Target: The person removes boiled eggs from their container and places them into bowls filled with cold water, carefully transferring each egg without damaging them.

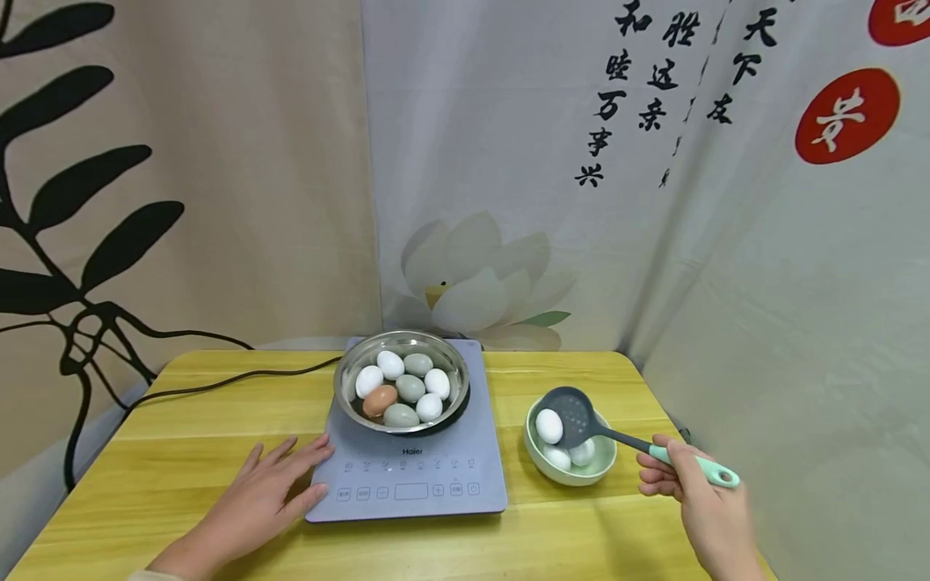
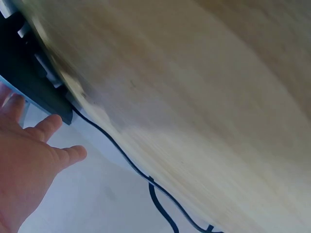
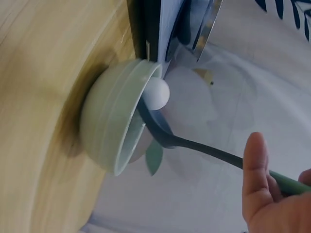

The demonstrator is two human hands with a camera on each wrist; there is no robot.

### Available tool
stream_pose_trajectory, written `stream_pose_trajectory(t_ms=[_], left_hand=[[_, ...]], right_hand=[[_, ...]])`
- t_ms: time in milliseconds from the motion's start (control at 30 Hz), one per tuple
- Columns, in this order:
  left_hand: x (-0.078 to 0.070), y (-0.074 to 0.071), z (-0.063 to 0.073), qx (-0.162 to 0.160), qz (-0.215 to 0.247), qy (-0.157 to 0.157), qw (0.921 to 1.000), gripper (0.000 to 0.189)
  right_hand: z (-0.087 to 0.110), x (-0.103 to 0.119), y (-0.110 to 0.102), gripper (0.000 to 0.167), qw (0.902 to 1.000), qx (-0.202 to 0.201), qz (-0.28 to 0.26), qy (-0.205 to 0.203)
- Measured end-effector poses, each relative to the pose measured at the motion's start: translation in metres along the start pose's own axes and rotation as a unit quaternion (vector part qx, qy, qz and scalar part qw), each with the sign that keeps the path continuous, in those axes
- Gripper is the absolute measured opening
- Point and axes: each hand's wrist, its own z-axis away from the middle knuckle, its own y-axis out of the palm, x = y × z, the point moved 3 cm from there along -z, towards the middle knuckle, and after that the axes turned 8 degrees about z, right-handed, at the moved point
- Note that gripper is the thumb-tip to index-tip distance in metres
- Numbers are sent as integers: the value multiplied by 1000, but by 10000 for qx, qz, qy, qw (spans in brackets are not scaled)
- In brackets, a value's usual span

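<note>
My right hand [image 1: 697,484] grips the mint-green handle of a slotted spoon [image 1: 630,440]. Its dark grey perforated head lies across the pale green bowl [image 1: 570,478], partly hiding what is inside. White eggs [image 1: 549,426] show in the bowl around the spoon head; in the right wrist view one egg [image 3: 156,93] sits at the rim against the spoon. A steel basin [image 1: 465,379] with several white, grey-green and brown eggs [image 1: 380,400] stands on the induction cooker [image 1: 443,476]. My left hand [image 1: 265,492] has its fingers spread, fingertips right at the cooker's left edge.
A black cable [image 1: 240,378] runs left from the cooker across the wooden table [image 1: 211,428]. Behind the table hangs a printed cloth [image 1: 494,161] with a flower and characters, and it continues along the right side.
</note>
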Motion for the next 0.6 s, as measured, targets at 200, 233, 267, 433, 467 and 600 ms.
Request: stream_pose_trajectory(t_ms=[200, 233, 267, 433, 467, 600], left_hand=[[0, 0, -1, 0, 3, -22, 10000, 55], [-1, 0, -1, 1, 4, -26, 10000, 55], [-1, 0, -1, 2, -1, -22, 10000, 55], [-2, -2, 0, -24, 3, -12, 10000, 55], [-2, -2, 0, -30, 3, -6, 10000, 55], [-2, -1, 1, -45, 20, 9, 10000, 54]], right_hand=[[26, 15, 18, 44, 9957, -241, 811, -377], [30, 17, 21, 42, 9942, -284, 941, -437], [35, 18, 23, 39, 9916, -326, 1125, -557], [48, 24, 34, 17, 9468, -720, 2175, -2262], [49, 25, 35, 18, 9296, -839, 2345, -2716], [50, 24, 37, 30, 8799, -1103, 2549, -3856]])
